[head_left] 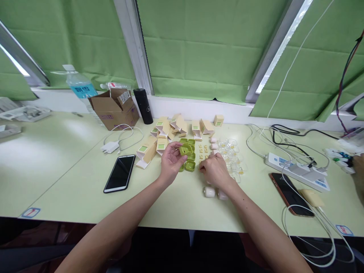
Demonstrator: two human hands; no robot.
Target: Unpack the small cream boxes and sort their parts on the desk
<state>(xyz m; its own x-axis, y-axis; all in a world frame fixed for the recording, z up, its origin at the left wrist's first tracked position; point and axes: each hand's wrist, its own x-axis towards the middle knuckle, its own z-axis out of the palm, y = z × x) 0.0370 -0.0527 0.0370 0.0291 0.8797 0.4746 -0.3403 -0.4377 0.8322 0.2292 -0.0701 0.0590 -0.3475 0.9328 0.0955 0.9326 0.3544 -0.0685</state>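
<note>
My left hand (170, 162) grips a small green square cup (185, 149) between thumb and fingers, a little above the table, with its hollow side showing. Below it, more green cups (190, 166) stand in two columns. My right hand (215, 169) is closed in a pinch at the table, beside rows of tiny yellow parts (201, 150); its fingertips hide whatever they hold. Right of these parts lies a column of pale pink pieces (213, 146), and white rounded pieces (209, 192) sit nearer me. Several clear plastic covers (231, 144) are spread beyond my right hand.
Cream cardboard boxes (147, 149) lie at the back. Left are a phone (120, 173), a white charger (110, 147), an open carton (115, 110) and a black bottle (143, 106). Right are a power strip (297, 171), another phone (290, 193), cables and another person's hand (358, 168).
</note>
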